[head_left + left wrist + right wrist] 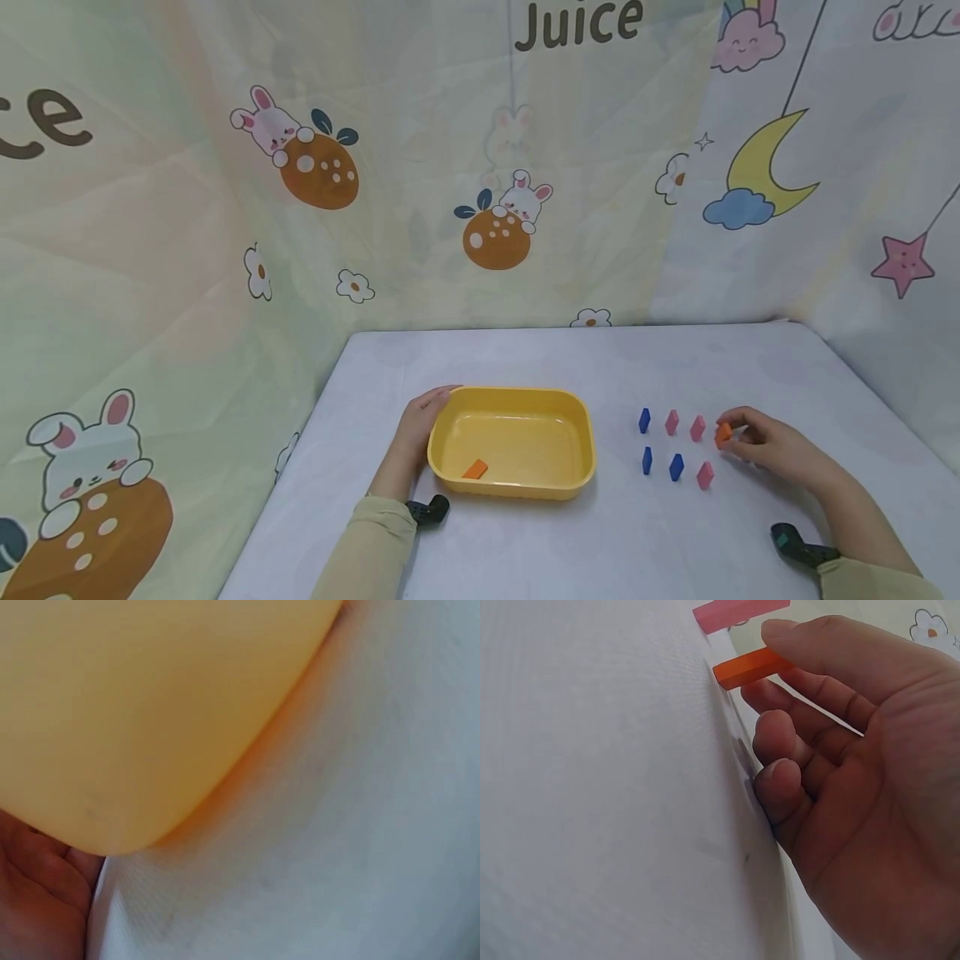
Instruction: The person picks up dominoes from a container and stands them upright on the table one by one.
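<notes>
My right hand (768, 442) pinches a small orange block (746, 669) between thumb and fingers, at the right end of two short rows of blocks. In the right wrist view, the block's free end juts out past the fingertips, and the ring and little fingers are curled in. A yellow tray (517, 493) stands left of the rows, and another orange block (476, 469) lies inside it near the front left. My left hand (418, 425) holds the tray's left side, its fingers bent at the back left corner; the left wrist view shows part of the palm beside the tray wall.
Between tray and right hand stand three blue blocks, one of them a front blue block (677, 467), and three pink blocks, including a front pink block (705, 475). The white table (525, 550) meets a printed cloth backdrop (420, 167) behind and at the sides.
</notes>
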A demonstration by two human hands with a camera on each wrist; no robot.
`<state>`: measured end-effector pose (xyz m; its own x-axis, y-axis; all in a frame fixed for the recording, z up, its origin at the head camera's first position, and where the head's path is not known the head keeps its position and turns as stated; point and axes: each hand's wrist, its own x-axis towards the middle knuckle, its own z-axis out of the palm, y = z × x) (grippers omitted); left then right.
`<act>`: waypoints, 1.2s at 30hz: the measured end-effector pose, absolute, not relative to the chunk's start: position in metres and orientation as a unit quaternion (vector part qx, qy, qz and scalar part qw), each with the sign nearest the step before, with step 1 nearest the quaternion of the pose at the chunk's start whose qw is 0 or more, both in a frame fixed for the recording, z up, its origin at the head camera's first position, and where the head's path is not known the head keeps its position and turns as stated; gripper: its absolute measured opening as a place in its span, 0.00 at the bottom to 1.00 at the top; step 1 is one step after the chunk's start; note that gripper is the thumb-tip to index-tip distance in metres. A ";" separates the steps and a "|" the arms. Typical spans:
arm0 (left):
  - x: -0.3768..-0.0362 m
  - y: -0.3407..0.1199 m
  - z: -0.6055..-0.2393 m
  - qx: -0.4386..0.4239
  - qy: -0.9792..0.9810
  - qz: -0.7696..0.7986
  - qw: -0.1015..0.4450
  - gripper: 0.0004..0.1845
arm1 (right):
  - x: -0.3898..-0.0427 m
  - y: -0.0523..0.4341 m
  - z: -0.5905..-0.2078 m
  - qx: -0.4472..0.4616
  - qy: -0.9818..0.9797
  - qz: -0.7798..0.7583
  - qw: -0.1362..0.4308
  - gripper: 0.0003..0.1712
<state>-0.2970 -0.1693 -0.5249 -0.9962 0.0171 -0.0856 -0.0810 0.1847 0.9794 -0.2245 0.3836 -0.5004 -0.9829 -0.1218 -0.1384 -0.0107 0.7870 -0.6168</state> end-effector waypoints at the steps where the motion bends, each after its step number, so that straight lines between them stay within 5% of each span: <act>1: -0.297 -0.169 -0.524 -0.023 0.768 0.639 0.040 0.21 | -0.225 0.384 -0.501 -0.035 0.941 -0.325 0.086 0.30; 19: -0.298 -0.169 -0.523 -0.026 0.768 0.639 0.041 0.20 | -0.225 0.383 -0.481 -0.049 0.937 -0.339 0.070 0.26; 36: -0.299 -0.171 -0.525 -0.029 0.764 0.643 0.047 0.21 | -0.243 0.342 -0.421 -0.105 0.941 -0.320 0.024 0.25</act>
<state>-0.2989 -0.1706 -0.5254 -0.9940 0.0168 -0.1085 -0.1040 0.1727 0.9795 -0.2429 0.3415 -0.4212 -0.9767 -0.2134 0.0224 -0.1830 0.7737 -0.6066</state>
